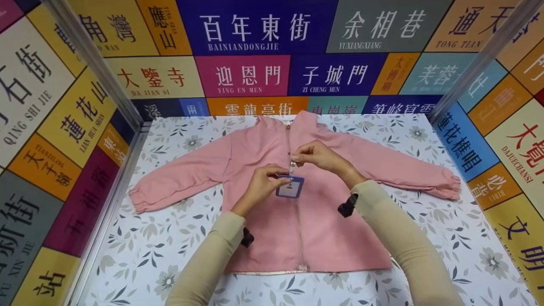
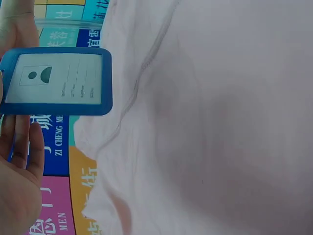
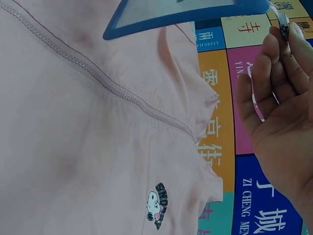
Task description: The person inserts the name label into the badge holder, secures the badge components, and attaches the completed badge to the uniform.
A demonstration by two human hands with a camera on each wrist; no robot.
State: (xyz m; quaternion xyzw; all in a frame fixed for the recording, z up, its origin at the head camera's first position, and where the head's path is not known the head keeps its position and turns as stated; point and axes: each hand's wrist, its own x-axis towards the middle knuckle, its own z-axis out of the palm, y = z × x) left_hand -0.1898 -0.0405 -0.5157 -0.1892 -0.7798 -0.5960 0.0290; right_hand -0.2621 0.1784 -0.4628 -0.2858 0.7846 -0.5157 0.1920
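A blue-framed badge holder [image 1: 290,191] with a white card inside hangs over the middle of the pink jacket [image 1: 263,242]. My left hand [image 1: 265,182] pinches it at its upper end. Just above and to the right, my right hand [image 1: 318,156] pinches the small metal clip [image 3: 283,27] attached to the badge holder. The left wrist view shows the card [image 2: 58,81] with a simple figure icon and lines of print. Beneath both hands, the jacket lies front up with its zipper [image 3: 122,93] closed. A small cartoon print [image 3: 156,205] marks its chest.
Both sleeves, the left one [image 1: 182,178] and the right one [image 1: 416,174], spread out sideways on the flower-patterned table [image 1: 170,255]. Colourful sign panels [image 1: 255,27] stand behind and on both sides. Dark wrist straps [image 1: 348,205] sit over beige cuffs.
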